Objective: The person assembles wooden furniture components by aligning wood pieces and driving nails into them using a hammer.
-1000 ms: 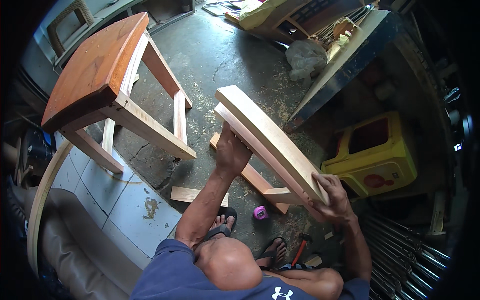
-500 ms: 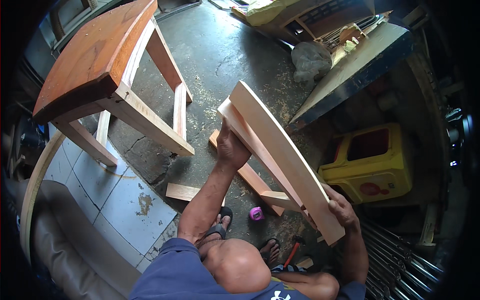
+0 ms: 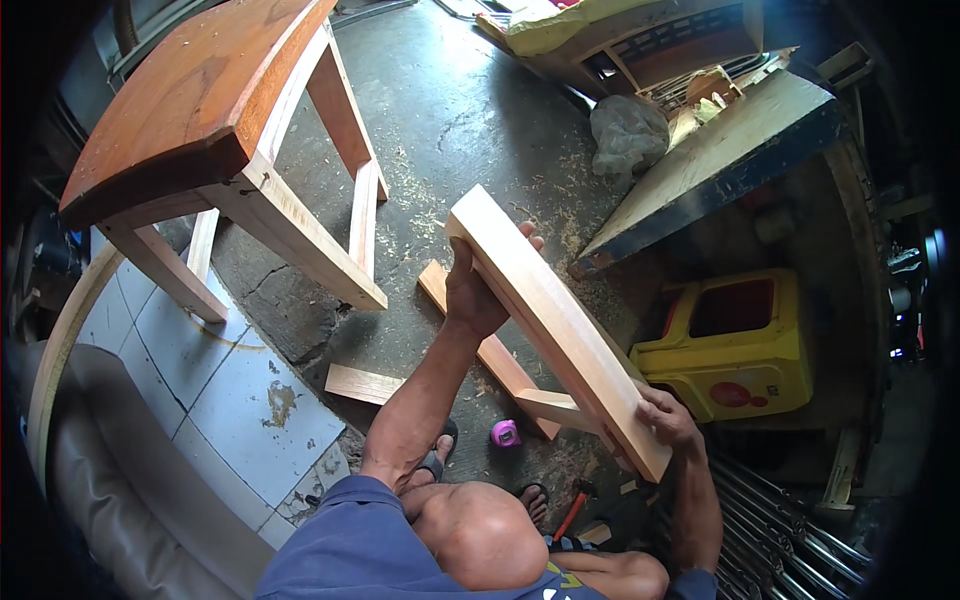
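Note:
My left hand (image 3: 474,302) is wrapped round the far end of a pale, slightly curved wooden board (image 3: 565,335), its fingertips showing past the far edge. The near end is gripped by my right hand (image 3: 670,418), thumb on the upper face. The board slants across in front of me, raised off the floor. Beneath it lies a reddish wooden slat (image 3: 505,365), with a short crosspiece (image 3: 558,408) running from it behind the board; whether that touches the board I cannot tell. A pink tape measure (image 3: 505,433) sits on the floor near my feet.
At the left stands a wooden stool frame (image 3: 310,245) with a reddish-brown top (image 3: 200,90). A wood offcut (image 3: 362,384) and a hammer (image 3: 573,510) lie on the floor. To the right are a yellow plastic box (image 3: 735,355), metal tubes (image 3: 780,530) and a slanted panel (image 3: 710,165).
Both hands have tilted the board, so its narrower side face shows more and the gap seen along it is gone. The far end has dropped slightly toward me.

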Tool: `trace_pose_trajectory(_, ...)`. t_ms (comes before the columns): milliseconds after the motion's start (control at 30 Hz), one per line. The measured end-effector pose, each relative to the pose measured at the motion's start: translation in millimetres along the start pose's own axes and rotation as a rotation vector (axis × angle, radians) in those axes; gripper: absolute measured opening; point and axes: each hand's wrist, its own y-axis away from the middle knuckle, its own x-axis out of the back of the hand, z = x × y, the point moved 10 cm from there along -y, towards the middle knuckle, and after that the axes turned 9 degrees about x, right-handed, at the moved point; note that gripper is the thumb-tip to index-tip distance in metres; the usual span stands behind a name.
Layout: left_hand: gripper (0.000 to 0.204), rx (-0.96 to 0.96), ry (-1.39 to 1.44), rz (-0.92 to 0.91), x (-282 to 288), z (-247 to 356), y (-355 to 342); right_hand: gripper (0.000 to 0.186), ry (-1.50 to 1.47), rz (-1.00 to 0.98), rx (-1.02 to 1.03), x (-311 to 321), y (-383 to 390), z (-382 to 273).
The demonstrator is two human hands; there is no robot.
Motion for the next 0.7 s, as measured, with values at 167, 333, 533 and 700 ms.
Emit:
trace_pose_trajectory(167, 0.075, 0.004, 0.009, 0.032, 23.5, 2.9, -3.0, 0.068, 0.974, 0.109, -0.088, 7.2, 12.8, -31.5)
trace_pose_trajectory(333, 0.068, 0.009, 0.059, -0.002, 19.5, 1.9, -1.3, 0.094, 1.336, 0.321, 0.421, -49.1, 20.4, -79.3)
trace_pose_trajectory(533, 0.064, 0.006, 0.138, -0.006, 11.8, -3.0, -4.4, 0.084, 1.163, 0.394, 0.076, -19.4, 19.2, -40.2)
trace_pose_trajectory(700, 0.065, 0.042, 0.103, -0.036, 0.3, -9.9, -2.2, 0.070, 1.024, 0.451, -0.033, -0.7, 18.0, -51.7)
